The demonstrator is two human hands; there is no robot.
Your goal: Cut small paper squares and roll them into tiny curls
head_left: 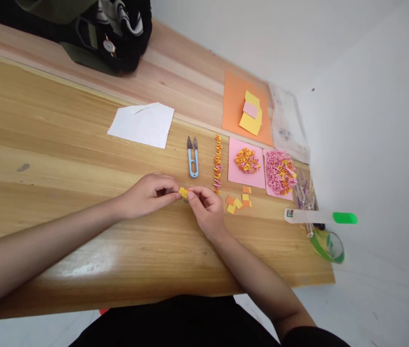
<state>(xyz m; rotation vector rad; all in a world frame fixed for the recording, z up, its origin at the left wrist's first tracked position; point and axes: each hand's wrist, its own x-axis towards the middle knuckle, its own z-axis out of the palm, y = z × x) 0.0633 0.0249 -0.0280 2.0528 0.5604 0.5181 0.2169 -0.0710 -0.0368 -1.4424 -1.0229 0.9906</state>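
Between my two hands, just above the wooden table [125,246], is a small yellow piece of paper [183,192]. My left hand [153,193] pinches its left side between thumb and finger. From the right, my right hand [207,206] pinches the other side, its remaining fingers curled. Beyond my hands lie blue thread snips [193,159], blades pointing away. Just right of the snips runs a row of small folded orange, yellow and pink paper pieces [218,161]. Several small orange and yellow paper rectangles [238,203] lie loose near my right hand.
Two heaps of tiny pink and orange pieces [248,160] sit on pink paper squares. Behind them is an orange sheet [230,108] with yellow paper on top. White paper [143,124] lies at left, a dark bag [117,29] beyond. A glass [335,248] stands at the right edge.
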